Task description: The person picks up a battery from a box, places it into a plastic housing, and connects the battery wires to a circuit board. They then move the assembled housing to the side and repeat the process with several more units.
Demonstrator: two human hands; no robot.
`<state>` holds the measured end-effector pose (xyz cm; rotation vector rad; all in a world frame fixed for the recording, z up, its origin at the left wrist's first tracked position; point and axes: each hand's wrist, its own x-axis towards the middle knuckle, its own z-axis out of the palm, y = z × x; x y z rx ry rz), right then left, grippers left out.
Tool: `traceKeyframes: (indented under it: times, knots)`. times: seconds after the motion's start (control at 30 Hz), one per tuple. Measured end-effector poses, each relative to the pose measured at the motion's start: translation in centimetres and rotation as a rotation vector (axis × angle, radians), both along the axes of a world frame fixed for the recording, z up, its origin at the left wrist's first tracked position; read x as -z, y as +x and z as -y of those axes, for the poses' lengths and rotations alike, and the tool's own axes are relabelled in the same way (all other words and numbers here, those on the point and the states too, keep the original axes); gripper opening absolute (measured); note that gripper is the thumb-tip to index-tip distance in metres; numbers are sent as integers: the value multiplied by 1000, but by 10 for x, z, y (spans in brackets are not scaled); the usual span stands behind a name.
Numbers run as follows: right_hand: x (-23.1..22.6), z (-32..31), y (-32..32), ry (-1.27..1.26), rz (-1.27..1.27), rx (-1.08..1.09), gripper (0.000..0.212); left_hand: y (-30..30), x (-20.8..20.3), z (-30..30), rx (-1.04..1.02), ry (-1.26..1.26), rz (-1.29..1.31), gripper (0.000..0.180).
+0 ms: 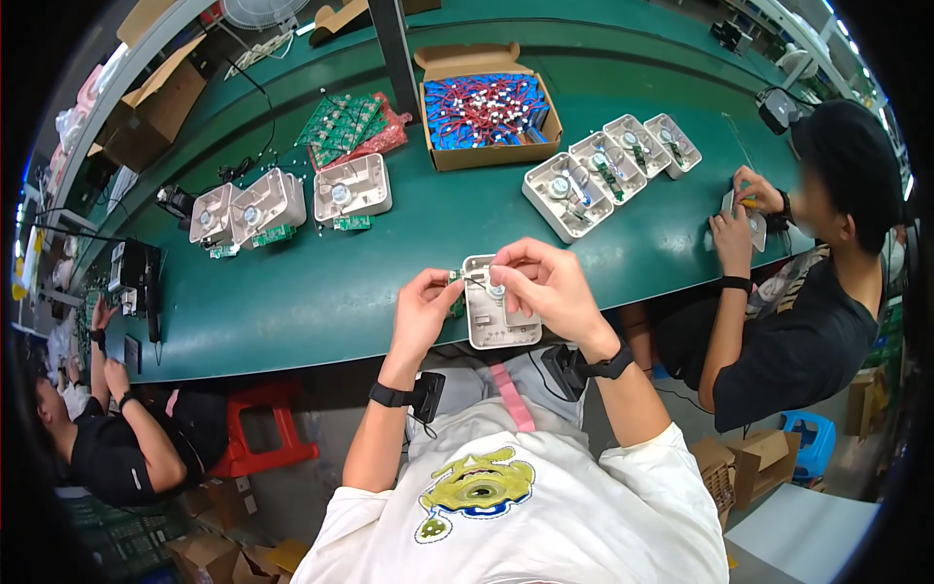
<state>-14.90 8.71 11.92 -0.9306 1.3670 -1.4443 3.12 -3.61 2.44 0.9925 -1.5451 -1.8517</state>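
Observation:
In front of me, a pale grey plastic housing lies open side up at the table's near edge. A round speaker sits inside it, partly covered by my fingers. My left hand is closed on a small green circuit board at the housing's left side. A thin dark wire runs from the board into the housing. My right hand reaches over the housing with thumb and fingers pinched together above the speaker. What lies between those fingertips is hidden.
Similar housings stand at the left and right, some with boards. Behind are a carton of blue wired packs and stacked circuit boards. A co-worker works at the right, another person at the far left.

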Motion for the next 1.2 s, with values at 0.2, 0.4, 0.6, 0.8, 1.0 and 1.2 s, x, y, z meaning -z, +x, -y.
traceKeyframes:
  times: [0.2,0.4,0.6,0.8,1.0,1.2]
  knots:
    - [-1,-1,-3,22,42,-48,13,0,-2,-1,-5,-23,26,15]
    - [4,-7,6,-48,71,-41,13,0,-8,-3,7,2,65,13]
    - [5,-6,2,-118,-203,84,14,2,6,-1,-11,-35,11,18]
    - [3,-3,1,92,-236,10,14,0,2,-4,-10,-51,47,17]
    - [15,-5,6,206,190,-201,13,0,0,-8,-24,-184,59,15]
    - [24,-12,7,256,371,-353,12,1,6,-5,-36,-210,55,17]
